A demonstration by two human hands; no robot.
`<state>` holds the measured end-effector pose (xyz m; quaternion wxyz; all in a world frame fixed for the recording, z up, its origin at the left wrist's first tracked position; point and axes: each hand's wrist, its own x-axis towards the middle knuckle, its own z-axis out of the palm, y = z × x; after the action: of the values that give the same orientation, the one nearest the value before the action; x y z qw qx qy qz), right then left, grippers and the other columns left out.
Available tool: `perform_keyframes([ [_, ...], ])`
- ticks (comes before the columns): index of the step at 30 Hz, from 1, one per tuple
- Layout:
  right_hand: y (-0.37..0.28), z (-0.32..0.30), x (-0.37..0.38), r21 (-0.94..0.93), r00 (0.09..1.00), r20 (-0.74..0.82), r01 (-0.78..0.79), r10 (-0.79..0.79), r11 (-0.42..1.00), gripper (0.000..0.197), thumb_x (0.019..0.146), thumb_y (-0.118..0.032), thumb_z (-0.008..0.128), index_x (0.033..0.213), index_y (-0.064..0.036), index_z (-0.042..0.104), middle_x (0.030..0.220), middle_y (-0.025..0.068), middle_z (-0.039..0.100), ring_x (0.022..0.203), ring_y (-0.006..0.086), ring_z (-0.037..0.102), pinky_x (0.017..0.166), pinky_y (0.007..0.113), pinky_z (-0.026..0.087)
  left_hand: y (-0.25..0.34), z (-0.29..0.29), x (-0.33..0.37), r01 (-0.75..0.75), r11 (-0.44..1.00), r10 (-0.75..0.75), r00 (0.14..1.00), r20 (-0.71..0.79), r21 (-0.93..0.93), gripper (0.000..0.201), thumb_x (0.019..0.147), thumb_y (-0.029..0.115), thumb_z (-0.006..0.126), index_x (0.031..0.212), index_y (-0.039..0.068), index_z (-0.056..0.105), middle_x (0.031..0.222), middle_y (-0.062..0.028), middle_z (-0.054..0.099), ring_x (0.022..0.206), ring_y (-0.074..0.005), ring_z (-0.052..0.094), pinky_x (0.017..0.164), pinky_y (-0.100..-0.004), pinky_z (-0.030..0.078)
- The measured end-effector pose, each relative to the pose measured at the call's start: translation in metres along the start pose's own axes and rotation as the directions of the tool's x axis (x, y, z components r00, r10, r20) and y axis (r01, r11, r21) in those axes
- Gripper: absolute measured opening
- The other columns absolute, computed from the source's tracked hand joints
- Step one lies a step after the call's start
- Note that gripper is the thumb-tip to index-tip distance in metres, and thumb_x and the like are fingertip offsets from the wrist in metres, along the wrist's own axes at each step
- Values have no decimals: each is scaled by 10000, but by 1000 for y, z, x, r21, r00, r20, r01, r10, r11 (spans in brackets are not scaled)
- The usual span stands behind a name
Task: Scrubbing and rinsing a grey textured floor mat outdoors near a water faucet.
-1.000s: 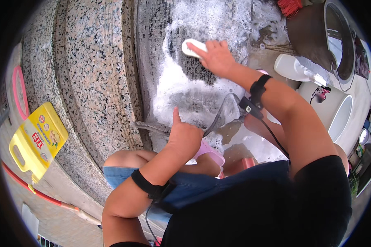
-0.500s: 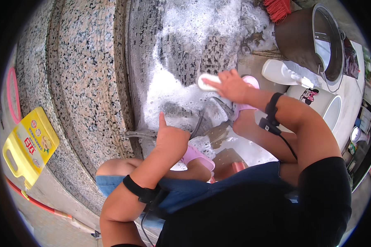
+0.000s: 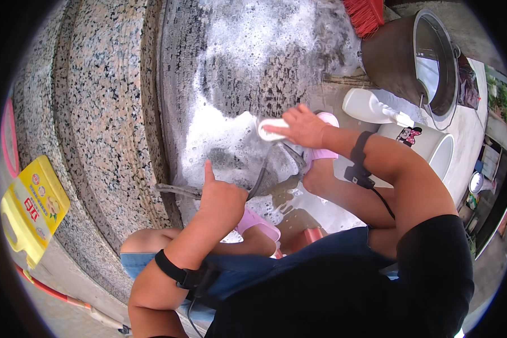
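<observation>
A grey mat point(image 3: 239, 93) with a dark pattern lies before me, much of it under white foam. Near its right side, my right hand point(image 3: 305, 128) is closed on a white scrub brush point(image 3: 273, 129) pressed to the foamy surface; the bristles are hidden. My left hand point(image 3: 222, 203) is at the near edge, its index finger stretched over the foam and the other fingers curled. Grey mat edging comes out on both sides of this hand, bunched and folded up on the right. Pink slippers point(image 3: 259, 223) are on my feet beside the mat.
Granite steps point(image 3: 104, 101) rise along the left, with a yellow detergent jug point(image 3: 35, 209) beyond them. To the right stand a dark bucket point(image 3: 388, 62), a white bottle point(image 3: 369, 106) lying down and a white pail point(image 3: 414, 146). Red broom bristles point(image 3: 363, 16) show at the far end.
The whole view has shifted slightly. My right hand has drawn the brush a little nearer over the foam. The left hand stays about where it was on the mat's edge.
</observation>
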<state>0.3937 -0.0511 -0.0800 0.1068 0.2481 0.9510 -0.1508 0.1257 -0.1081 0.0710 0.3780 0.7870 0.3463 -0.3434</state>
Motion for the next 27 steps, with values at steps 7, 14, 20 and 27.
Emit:
perform_keyframes([
  [7,116,-54,67,-67,746,-287,-642,601,764,593,879,-273,508,1407,-339,244,951,99,532,887,228,490,761,392,313,1,13,-6,7,997,-15,994,-106,-74,123,790,206,561,768,137,660,653,-81,633,680,-259,643,1035,-582,192],
  [14,-37,-20,93,126,994,-43,106,-101,986,620,809,-229,570,1376,-323,337,855,84,478,864,214,466,775,369,313,3,28,-4,62,983,-87,986,-140,-172,122,744,142,575,759,149,695,736,-52,671,751,-221,659,862,-534,411],
  [20,-23,-42,197,-130,937,-146,299,-317,945,606,827,-207,540,1372,-357,323,866,56,512,833,198,489,743,343,324,0,47,-6,31,980,-70,979,-191,-199,120,735,126,555,763,151,670,687,-42,652,702,-211,658,641,-357,473],
  [27,8,-71,236,-46,945,-211,-264,249,963,586,880,-264,507,1410,-287,258,914,130,522,861,226,497,740,364,345,-4,39,-15,97,936,-154,977,-146,-339,140,734,137,579,790,148,706,790,-17,681,781,-199,655,665,-371,445],
])
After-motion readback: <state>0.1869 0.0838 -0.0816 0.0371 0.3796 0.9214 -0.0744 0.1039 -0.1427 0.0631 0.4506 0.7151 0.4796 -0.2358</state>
